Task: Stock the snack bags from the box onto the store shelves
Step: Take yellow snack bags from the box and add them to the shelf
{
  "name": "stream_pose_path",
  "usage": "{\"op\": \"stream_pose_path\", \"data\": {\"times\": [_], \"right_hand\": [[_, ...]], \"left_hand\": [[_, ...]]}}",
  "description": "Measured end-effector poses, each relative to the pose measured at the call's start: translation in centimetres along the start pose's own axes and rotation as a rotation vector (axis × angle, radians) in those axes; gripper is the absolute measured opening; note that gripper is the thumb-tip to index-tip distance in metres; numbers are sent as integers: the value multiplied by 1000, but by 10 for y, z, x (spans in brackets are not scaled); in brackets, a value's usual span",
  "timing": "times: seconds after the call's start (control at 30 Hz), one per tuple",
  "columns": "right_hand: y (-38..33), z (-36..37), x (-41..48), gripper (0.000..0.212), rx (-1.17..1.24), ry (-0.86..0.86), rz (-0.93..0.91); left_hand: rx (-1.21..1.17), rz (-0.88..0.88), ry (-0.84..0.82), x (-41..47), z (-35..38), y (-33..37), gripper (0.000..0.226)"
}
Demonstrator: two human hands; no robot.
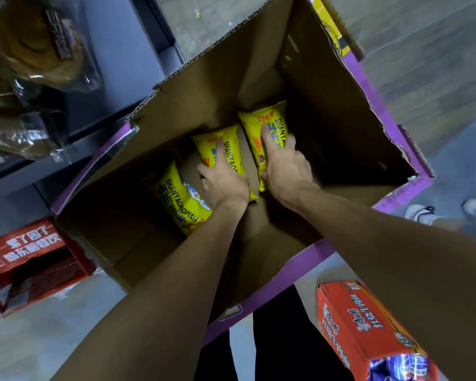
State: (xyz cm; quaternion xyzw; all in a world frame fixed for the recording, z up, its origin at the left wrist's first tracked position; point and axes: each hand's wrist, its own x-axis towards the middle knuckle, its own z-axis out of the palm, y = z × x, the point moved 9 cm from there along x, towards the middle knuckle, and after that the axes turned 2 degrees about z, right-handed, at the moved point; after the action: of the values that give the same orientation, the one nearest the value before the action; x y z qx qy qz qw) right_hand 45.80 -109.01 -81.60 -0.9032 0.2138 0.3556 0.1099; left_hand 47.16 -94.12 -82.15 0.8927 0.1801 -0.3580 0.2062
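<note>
**Both hands deep in the box, one bag apiece**

The middle snack bag (pixel 232 152) lies flat on the floor of the box under the left hand (pixel 223 185). Its long axis runs straight away from the wrist. The thumb sits on one long edge, the index finger stretches up the face, and the other fingers curl over the far edge, so the hand appears to clasp the bag.

Just to the right, and roughly parallel, the far snack bag (pixel 270 116) is held the same way by the right hand (pixel 285 166). The two hands are almost side by side.

A third snack bag (pixel 182 199) lies untouched just outside the left thumb, nearer that hand than the other.

The box (pixel 327 119) has high walls all round the wrists, so I judge that both bags must come straight up, end first, before swinging sideways. The shelves (pixel 11 177) stand out beyond the left hand, past the box wall. A red carton (pixel 368 320) sits beneath the right forearm.
</note>
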Motion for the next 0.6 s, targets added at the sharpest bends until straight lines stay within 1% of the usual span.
{"op": "stream_pose_path", "data": {"times": [0.1, 0.2, 0.27, 0.37, 0.5, 0.6], "right_hand": [[1, -12, -3, 79, 0, 6, 11], [-5, -33, -12, 63, -14, 15, 13], [-12, -51, -26, 57, -9, 30, -7], [-21, -79, -56, 56, -11, 52, -46], [-34, -113, -108, 49, -2, 86, -119], [-40, -133, -145, 55, 11, 120, -147]], "left_hand": [[49, 30, 26, -5, -12, -1, 81], [20, 9, 43, -14, -31, -1, 76], [9, 24, 50, -29, -48, 3, 76], [7, 53, 62, -64, -79, 6, 77], [-14, 88, 100, -112, -122, 2, 79], [-11, 122, 132, -142, -151, -2, 80]]}}
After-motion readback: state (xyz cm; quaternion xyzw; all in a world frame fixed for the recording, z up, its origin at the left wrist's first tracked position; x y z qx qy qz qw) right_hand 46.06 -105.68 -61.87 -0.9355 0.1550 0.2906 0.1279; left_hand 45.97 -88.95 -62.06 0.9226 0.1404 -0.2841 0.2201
